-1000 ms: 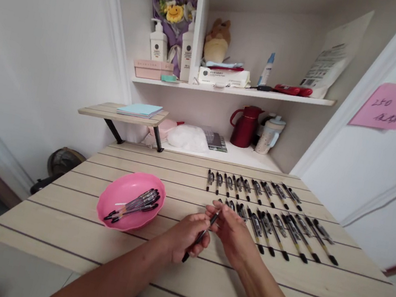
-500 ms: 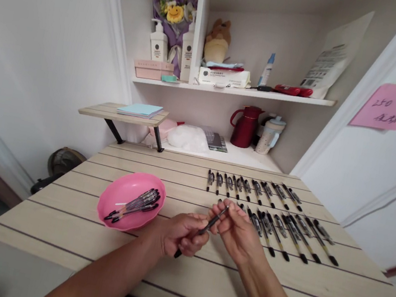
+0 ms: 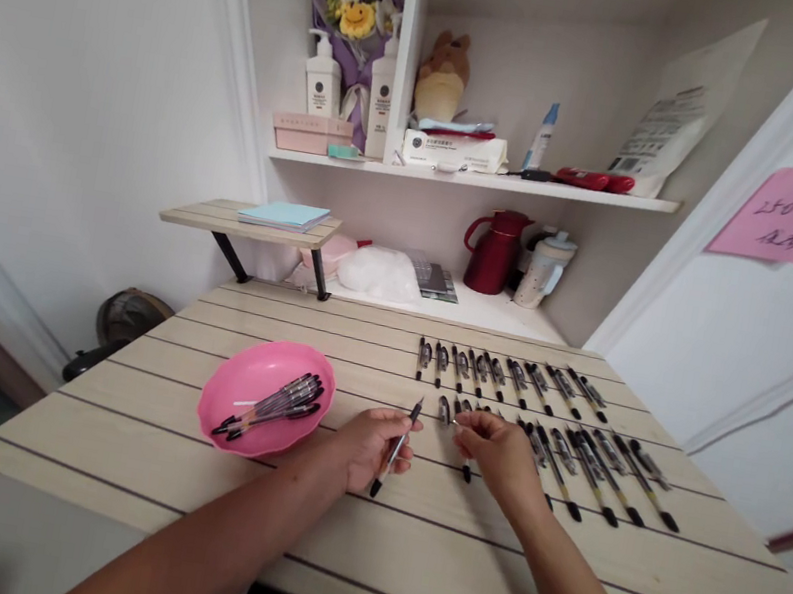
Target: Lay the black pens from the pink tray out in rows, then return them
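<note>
My left hand (image 3: 377, 448) is closed around a pen (image 3: 395, 451) with a black grip, its bare point tilted up and its black end down. My right hand (image 3: 499, 448) is over the left end of the near row of pens (image 3: 566, 488), thumb and fingers pinched together. A small pale bit shows at its fingertips, too small to name. Beside those fingertips lies a dark pen cap (image 3: 444, 409). Part of another pen, with a black end (image 3: 466, 473), sticks out below the hand. Several pens in this row lie with caps next to them.
A pink bowl (image 3: 219, 384) with several pens stands to the left. A far row of pens (image 3: 515, 383) lies behind the near one. At the back are a small raised shelf (image 3: 204, 214), a red jug (image 3: 495, 253) and a pale cup (image 3: 544, 271).
My right hand has left the pen's point and moved right and down to the near row. My left hand still holds the pen, now turned more upright.
</note>
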A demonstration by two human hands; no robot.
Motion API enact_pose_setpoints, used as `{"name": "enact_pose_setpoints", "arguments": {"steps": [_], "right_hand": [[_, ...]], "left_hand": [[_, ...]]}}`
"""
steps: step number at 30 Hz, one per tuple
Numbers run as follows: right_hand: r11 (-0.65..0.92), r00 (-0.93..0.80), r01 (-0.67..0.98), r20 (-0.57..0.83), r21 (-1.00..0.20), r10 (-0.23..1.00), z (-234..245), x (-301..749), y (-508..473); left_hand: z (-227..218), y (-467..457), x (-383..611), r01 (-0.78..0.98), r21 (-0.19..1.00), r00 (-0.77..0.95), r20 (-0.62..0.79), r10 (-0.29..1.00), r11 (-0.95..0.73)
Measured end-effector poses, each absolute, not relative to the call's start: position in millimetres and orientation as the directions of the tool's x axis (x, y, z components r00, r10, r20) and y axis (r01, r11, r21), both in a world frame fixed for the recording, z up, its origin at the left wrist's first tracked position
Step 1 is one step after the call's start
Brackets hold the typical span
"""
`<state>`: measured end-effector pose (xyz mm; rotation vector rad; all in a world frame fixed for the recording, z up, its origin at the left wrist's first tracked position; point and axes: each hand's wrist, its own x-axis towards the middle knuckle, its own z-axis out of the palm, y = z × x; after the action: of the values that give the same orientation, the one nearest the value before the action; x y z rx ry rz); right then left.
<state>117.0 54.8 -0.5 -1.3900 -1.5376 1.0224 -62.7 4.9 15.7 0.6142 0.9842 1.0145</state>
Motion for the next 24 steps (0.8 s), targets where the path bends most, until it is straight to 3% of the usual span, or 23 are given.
{"name": "enact_pose_setpoints", "arguments": {"steps": [2, 5, 8, 10, 17, 24], "right_hand": [[0.123, -0.114, 0.547, 0.071, -0.828, 0.991, -2.0, 117.2, 53.2], [0.239, -0.195, 0.807, 0.138, -0.54, 0.971, 2.3, 114.1, 48.8], [0.271, -0.242, 0.932, 0.145, -0.239, 0.959, 7.4, 108.0, 44.1], [0.264, -0.247, 0.954, 0.13, -0.139, 0.96, 8.7, 104.1, 42.0], [0.284, -0.272, 0.957, 0.163, -0.055, 0.948, 4.3, 100.3, 42.8], [0.277, -0.265, 0.96, 0.189, -0.041, 0.946, 4.7, 100.2, 41.3]], "left_hand": [[14.0, 8.0, -60.6, -0.412, 0.811, 0.168, -0.381, 0.909, 0.416], [11.7, 10.5, -58.1, -0.406, 0.816, 0.152, -0.384, 0.911, 0.412], [8.9, 11.5, -56.8, -0.386, 0.823, 0.146, -0.392, 0.908, 0.417], [7.1, 12.1, -56.4, -0.368, 0.831, 0.142, -0.393, 0.909, 0.417], [6.0, 14.1, -55.9, -0.245, 0.888, 0.12, -0.37, 0.921, 0.389], [1.7, 26.6, -54.2, 0.069, 0.95, 0.03, -0.308, 0.951, 0.306]]}}
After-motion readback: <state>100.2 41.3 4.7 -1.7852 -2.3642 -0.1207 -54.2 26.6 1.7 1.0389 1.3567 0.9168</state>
